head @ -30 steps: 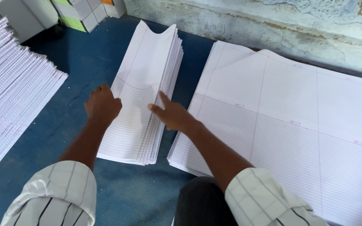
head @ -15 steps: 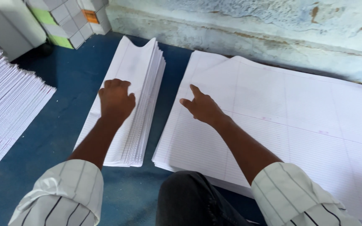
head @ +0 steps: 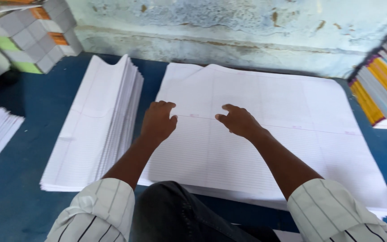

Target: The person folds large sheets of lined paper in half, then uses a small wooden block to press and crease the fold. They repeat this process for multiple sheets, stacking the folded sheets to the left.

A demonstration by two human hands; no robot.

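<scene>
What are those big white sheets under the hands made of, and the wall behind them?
The big sheets look like thin matte paper, ruled with fine lines; both the left hand and the right hand rest on them. The folded stack beside them seems the same paper, its layered edges showing. The wall looks like painted plaster, pale blue, stained and flaking.

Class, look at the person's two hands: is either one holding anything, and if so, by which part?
Nothing is held. The left hand and right hand both rest with curled fingers on top of the large stack of ruled paper sheets, near its middle.
</scene>
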